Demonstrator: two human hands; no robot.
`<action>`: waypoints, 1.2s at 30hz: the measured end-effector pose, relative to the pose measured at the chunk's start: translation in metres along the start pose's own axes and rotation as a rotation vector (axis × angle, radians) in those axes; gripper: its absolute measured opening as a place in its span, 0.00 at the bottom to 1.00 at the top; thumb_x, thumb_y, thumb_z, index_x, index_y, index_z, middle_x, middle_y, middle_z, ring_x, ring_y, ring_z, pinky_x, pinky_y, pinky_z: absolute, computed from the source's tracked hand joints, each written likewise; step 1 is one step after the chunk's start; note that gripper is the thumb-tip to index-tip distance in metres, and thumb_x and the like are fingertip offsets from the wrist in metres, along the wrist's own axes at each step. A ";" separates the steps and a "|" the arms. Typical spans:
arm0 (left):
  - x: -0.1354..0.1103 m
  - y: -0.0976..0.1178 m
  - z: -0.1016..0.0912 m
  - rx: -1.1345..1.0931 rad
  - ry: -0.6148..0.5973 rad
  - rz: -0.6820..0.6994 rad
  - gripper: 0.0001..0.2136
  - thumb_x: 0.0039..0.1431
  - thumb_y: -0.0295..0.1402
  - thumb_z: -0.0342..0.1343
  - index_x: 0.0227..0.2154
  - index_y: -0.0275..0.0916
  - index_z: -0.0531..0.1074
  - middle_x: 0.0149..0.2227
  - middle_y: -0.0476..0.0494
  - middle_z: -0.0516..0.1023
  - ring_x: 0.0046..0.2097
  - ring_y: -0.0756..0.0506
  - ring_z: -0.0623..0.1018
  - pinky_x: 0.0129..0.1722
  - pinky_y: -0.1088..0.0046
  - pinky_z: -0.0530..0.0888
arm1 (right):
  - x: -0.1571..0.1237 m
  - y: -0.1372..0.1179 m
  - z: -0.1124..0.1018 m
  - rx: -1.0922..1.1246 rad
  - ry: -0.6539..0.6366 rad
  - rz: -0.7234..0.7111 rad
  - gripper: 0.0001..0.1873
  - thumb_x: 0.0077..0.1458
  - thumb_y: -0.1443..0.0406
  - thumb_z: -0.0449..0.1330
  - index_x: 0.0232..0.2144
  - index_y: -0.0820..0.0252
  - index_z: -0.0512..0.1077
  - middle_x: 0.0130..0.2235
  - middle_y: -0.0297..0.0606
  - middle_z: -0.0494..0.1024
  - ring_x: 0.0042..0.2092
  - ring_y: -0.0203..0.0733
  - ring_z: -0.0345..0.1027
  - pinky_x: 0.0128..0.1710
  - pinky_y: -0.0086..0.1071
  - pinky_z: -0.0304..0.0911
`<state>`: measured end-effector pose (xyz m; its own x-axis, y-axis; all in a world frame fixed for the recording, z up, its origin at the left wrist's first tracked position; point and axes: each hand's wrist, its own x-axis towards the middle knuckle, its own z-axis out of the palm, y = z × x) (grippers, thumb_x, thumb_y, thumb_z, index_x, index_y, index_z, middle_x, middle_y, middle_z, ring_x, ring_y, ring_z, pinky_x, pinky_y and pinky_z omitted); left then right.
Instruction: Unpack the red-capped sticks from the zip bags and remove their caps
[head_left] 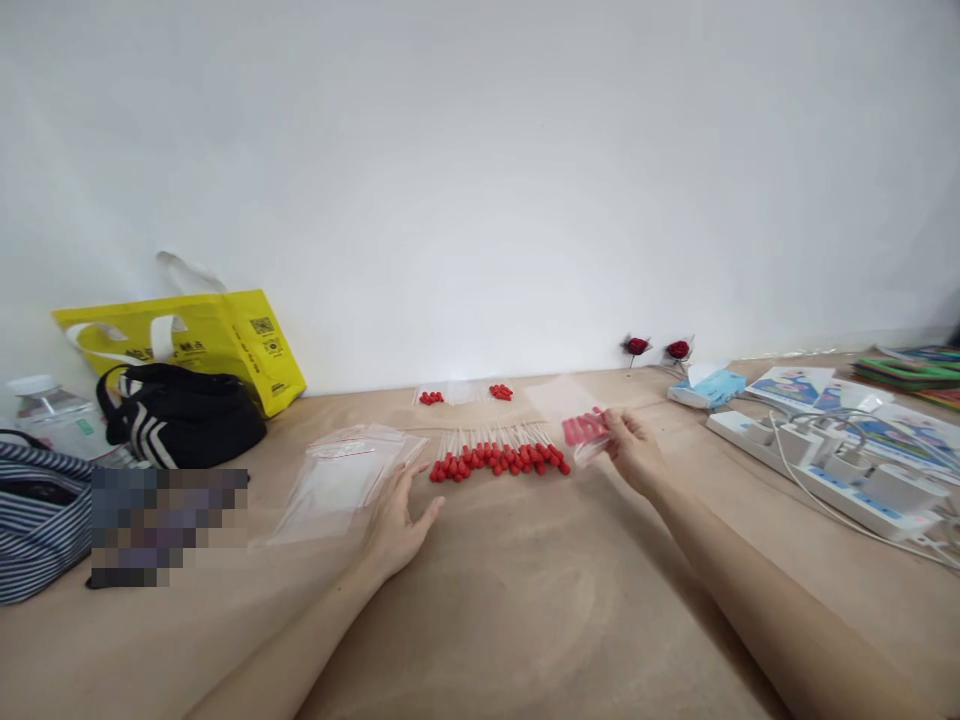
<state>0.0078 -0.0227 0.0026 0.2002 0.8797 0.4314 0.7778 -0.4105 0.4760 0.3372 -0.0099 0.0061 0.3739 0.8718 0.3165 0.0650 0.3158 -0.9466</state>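
A row of several thin sticks with red tips lies across the middle of the tan table. My right hand is closed on a clear plastic bag with red-tipped pieces inside, held just right of the row. Resting flat on the table, my left hand has its fingers stretched out beside a stack of empty clear zip bags. Two small filled bags with red tips lie further back near the wall.
At the left stand a yellow shopping bag, a black striped bag, a striped pouch and a water bottle. At the right are a power strip with plugs, a tissue pack, booklets and two red roses.
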 end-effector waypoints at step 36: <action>-0.033 0.058 0.005 -0.120 -0.456 0.329 0.27 0.50 0.41 0.53 0.54 0.44 0.58 0.57 0.43 0.60 0.56 0.40 0.61 0.54 0.60 0.61 | -0.081 -0.001 0.047 -0.551 -0.567 -0.056 0.13 0.48 0.57 0.53 0.21 0.59 0.71 0.19 0.28 0.69 0.22 0.31 0.58 0.29 0.27 0.53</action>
<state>0.0494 -0.0743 0.0116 0.6780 0.7044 0.2100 0.5632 -0.6814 0.4674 0.2633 -0.0628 -0.0158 -0.1619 0.9647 0.2075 0.5741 0.2631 -0.7754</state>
